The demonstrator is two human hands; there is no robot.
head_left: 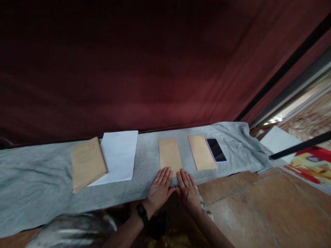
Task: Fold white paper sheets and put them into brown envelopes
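Note:
A brown paper envelope (170, 153) lies flat on the grey cloth in front of me. My left hand (159, 187) rests palm down at its near left corner, fingers stretched out. At the near right corner lies my right hand (188, 191), also flat with its fingers extended. The two thumbs come close together just below the envelope's near edge. Farther right is a second brown envelope (201, 152), and neither hand touches it. A dark band sits on my left wrist.
Left of centre, a stack of brown envelopes (88, 162) overlaps white paper sheets (120, 155). A phone (216, 150) in a purple case lies at the right. Grey cloth (147, 151) covers the long surface before a dark red curtain (144, 86). A red-and-yellow box (314, 163) stands beyond a dark bar.

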